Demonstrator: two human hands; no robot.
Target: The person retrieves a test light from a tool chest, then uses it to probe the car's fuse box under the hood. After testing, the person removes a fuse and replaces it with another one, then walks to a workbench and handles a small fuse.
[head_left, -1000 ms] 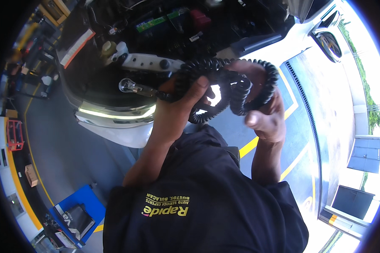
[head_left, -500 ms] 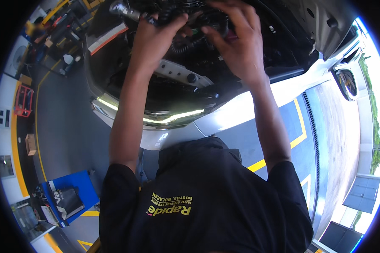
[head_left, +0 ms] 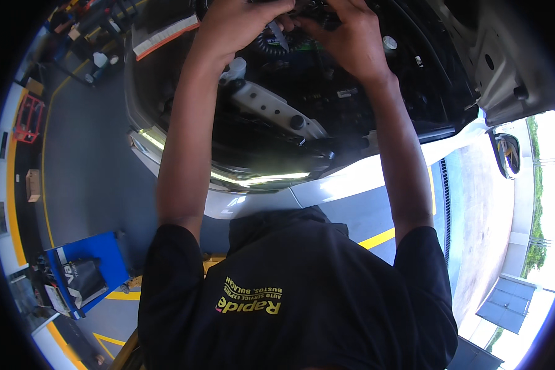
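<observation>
Both my hands reach over the open engine bay (head_left: 290, 92) at the top of the picture, partly cut off by its edge. My left hand (head_left: 243, 24) is closed, its thumb stretched toward the right hand. What it grips is mostly hidden; a silver-ended tool showed in it earlier. A flat grey piece (head_left: 279, 37) hangs just below its thumb, beside a coiled black hose (head_left: 271, 46). My right hand (head_left: 354, 46) has its fingers bent inward close to the left one. Whatever lies between its fingertips cannot be made out.
A pleated air filter (head_left: 165, 37) with an orange edge lies at the bay's left. A pale crossmember (head_left: 274, 108) runs near the front, behind the lit headlight (head_left: 246, 180). The raised hood (head_left: 512, 61) stands at right. A blue cart (head_left: 95, 265) is at lower left.
My view has shifted, so the bay sits lower in it. My hands are nearer the top edge and closer together. The silver tool end has gone out of sight.
</observation>
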